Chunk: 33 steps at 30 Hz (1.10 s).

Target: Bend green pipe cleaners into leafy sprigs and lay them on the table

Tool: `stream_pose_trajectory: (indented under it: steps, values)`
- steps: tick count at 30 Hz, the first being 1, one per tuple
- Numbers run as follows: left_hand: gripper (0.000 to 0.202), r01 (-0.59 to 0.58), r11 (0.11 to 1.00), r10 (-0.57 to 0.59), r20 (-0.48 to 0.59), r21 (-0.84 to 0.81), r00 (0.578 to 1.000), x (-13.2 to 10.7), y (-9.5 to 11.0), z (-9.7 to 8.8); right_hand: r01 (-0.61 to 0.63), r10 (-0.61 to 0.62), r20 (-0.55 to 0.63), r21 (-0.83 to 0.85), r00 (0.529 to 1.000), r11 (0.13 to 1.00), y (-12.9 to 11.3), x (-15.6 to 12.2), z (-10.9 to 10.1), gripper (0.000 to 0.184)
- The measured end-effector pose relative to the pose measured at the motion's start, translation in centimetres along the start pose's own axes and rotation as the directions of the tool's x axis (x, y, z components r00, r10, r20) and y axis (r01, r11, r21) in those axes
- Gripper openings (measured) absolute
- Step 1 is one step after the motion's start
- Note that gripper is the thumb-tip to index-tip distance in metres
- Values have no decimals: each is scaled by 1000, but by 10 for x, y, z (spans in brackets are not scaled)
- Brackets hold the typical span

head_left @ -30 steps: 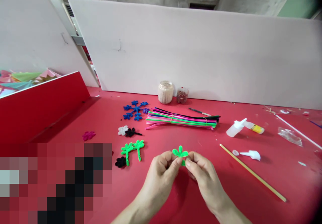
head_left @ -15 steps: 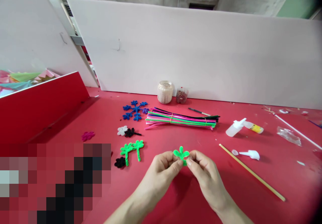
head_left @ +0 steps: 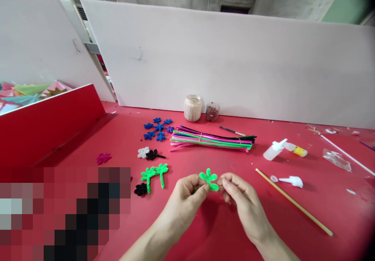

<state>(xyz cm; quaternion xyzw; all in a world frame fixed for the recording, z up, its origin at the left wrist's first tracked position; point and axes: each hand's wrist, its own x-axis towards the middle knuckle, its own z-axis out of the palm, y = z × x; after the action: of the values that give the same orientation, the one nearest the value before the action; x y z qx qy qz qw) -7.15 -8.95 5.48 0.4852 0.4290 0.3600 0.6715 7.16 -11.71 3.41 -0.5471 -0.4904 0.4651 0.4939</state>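
Observation:
Both of my hands meet low over the red table (head_left: 293,233), pinching a small green pipe-cleaner shape with leaf-like loops (head_left: 209,179). My left hand (head_left: 187,198) grips it from the left with thumb and forefinger closed. My right hand (head_left: 238,196) pinches its right end, fingers curled. Two finished green shapes with stems (head_left: 154,174) lie just to the left, beside a black piece (head_left: 140,189).
A banded bundle of coloured pipe cleaners (head_left: 211,139) lies behind, with a blue flower (head_left: 158,128) and white-and-black flowers (head_left: 148,153). Two jars (head_left: 193,107) stand by the white board. Glue bottles (head_left: 284,148), a white cap (head_left: 293,181) and a wooden stick (head_left: 293,201) lie right.
The green shape has tilted and shifted slightly left between my fingers; my right hand's pinch has moved to its right end. Nothing on the table has moved.

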Motion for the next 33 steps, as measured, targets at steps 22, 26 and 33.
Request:
stream_pose_trajectory:
  steps: [22,26,33]
  values:
    - [18,41,996,-34,80,-78,996,1,1,-3,542,-513,199,-461,835,703,-3,0,-10,11]
    - [15,13,998,-9,62,-66,998,-1,3,-1,541,-516,186,-437,836,719,-2,0,-8,9]
    - [14,-53,998,54,66,-22,996,0,1,0,580,-568,202,-513,798,633,1,-1,-8,10]
